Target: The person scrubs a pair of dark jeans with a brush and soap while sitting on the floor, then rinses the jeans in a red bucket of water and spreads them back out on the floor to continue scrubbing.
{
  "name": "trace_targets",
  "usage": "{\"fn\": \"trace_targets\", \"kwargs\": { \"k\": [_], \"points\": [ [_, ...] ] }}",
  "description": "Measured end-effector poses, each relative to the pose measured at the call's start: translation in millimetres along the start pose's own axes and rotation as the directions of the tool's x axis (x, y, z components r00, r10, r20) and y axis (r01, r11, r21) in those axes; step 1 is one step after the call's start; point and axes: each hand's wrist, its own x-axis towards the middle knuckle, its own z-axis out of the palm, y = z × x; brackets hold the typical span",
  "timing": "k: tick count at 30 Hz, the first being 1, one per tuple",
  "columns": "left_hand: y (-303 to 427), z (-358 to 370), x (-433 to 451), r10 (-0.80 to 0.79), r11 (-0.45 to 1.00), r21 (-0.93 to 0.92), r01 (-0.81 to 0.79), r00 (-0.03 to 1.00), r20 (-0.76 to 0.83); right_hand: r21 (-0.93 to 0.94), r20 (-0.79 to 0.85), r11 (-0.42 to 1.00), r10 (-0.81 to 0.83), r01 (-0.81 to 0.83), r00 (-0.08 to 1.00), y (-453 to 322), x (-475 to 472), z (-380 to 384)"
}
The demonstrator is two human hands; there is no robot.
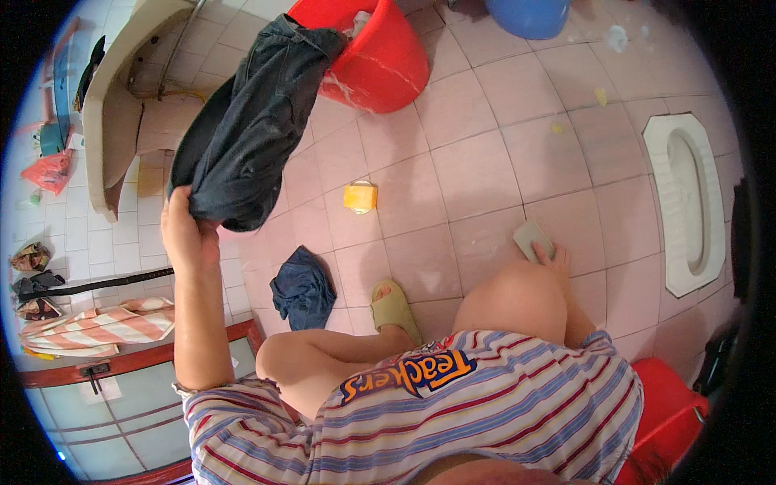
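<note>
My left hand [193,236], raised at the left, grips one end of a dark garment [254,127] with stitched seams, which looks like trousers. The garment's far end lies at the rim of a red plastic bucket [388,66]. Low at the right, beside my bent knee, my right hand [553,259] has its fingers on a pale rectangular block [533,240] over the floor; whether it is a brush cannot be told. Between the hands, a yellow bar of soap [360,197] rests on a small white holder. A crumpled navy cloth [303,290] lies on the tiles.
A white squat toilet [691,203] is set in the pink tiled floor [473,157] at the right. A blue bucket [528,17] stands at the far side, a red container [664,415] behind me. At the left are a sink [115,115], a hanging striped towel [103,327] and a red-framed door [121,418].
</note>
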Motion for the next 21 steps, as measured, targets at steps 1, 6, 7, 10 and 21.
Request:
{"fn": "trace_targets", "kwargs": {
  "k": [1, 6, 7, 10, 21],
  "points": [
    [-2.0, -5.7, -5.3, 0.008, 1.000, 0.000, -0.008, 1.000, 0.012, -0.005, -0.075, 0.999, -0.041, 0.041, 0.996, -4.9, 5.3, -10.7],
    [-19.8, -30.6, -40.0, 0.058, 0.998, -0.019, -0.059, 0.998, -0.033, 0.614, 0.011, 0.785, 0.092, -0.079, 0.996, -90.9, 101.6, -55.3],
    [-25.1, -22.9, -49.1, 0.070, 0.996, -0.060, -0.072, 0.997, -0.043, 0.850, 0.037, 0.522, 0.075, -0.071, 0.997, -119.1, 140.6, -53.6],
    [-30.8, -32.7, -74.3, 0.079, 0.995, -0.055, -0.078, 0.997, 0.019, 0.914, 0.406, 0.150, -0.302, -0.377, 0.863, -242.8, 244.5, -112.0],
    [-88.6, -63.3, -123.7, -0.037, 0.997, -0.069, 0.046, 0.990, 0.136, 0.661, 0.459, -0.421, -0.427, -0.620, 0.779, -381.8, 328.0, -137.6]
  ]
}}
